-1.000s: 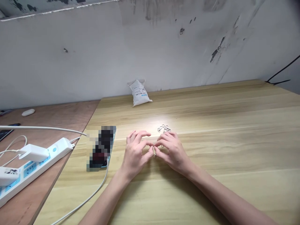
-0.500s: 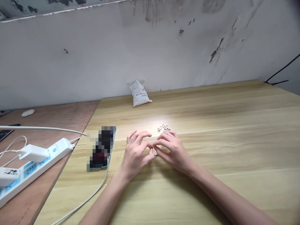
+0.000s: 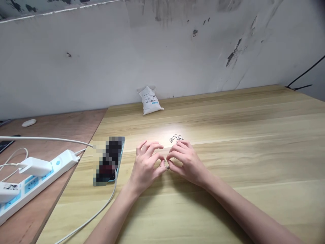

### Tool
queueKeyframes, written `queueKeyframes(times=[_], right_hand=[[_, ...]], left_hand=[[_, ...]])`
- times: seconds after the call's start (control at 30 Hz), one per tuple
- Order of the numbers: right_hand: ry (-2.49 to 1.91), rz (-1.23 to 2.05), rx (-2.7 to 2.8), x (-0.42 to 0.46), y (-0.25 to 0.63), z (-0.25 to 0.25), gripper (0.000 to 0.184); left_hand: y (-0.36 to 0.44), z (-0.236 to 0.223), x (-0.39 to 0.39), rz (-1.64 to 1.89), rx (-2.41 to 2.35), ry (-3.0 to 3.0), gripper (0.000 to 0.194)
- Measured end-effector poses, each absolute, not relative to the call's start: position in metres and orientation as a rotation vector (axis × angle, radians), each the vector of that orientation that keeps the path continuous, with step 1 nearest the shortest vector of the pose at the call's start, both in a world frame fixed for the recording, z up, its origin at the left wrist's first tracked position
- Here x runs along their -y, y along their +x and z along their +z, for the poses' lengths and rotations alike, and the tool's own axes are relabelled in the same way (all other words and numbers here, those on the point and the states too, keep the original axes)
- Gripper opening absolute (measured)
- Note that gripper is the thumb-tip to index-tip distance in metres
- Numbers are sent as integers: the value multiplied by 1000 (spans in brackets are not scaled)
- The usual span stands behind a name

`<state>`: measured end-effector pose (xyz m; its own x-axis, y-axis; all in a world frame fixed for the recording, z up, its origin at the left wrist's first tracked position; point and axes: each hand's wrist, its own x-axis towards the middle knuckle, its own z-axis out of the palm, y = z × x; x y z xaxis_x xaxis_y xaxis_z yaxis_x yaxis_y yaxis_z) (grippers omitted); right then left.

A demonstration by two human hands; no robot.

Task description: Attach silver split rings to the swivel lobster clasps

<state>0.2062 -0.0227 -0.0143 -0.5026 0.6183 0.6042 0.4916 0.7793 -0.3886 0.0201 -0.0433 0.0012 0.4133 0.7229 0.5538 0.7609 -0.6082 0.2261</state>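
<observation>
My left hand (image 3: 147, 164) and my right hand (image 3: 186, 165) meet fingertip to fingertip above the table, each pinching with thumb and index finger. Between the pinches shows part of a small metal ring (image 3: 165, 160), mostly covered by the fingertips. Just below it hangs a small silvery metal piece (image 3: 167, 167), too small to make out fully. A loose pile of silvery metal rings and clasps (image 3: 175, 138) lies right behind my right hand, whose fingers partly hide it. The other fingers of both hands are loosely curled.
A white labelled packet (image 3: 151, 101) stands near the wall. Left of my hands lies a partly blurred phone (image 3: 113, 157) with a white cable (image 3: 101, 207). A power strip (image 3: 61, 162) with chargers rests on the brown board (image 3: 83, 127).
The fingertips came closer together half a second ago, and now a small gap with the ring shows between them again. The camera view has shifted slightly.
</observation>
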Motion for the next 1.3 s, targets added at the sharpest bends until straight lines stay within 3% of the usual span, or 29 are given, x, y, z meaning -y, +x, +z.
queueKeyframes(times=[0.23,0.37,0.6,0.77,0.87,1.3], right_hand=[[-1034,149,2255,12,226,-11,8],[-1217,127,2288,8,236,-11,22],[-1315,62,2375,13,226,-15,16],[-1326,225,2319,14,222,-18,6],[-1324,361,2291,16,219,-19,10],[-1024,372,2234,22,214,-11,12]], left_hand=[[9,3,37,-844,1365,-2560,9],[-5,3,31,-650,1469,-2426,9],[-9,2,29,-472,1539,-2363,13],[-5,4,31,-565,1552,-2439,12],[0,2,34,-650,1510,-2533,11],[15,-4,40,-833,1485,-2724,12]])
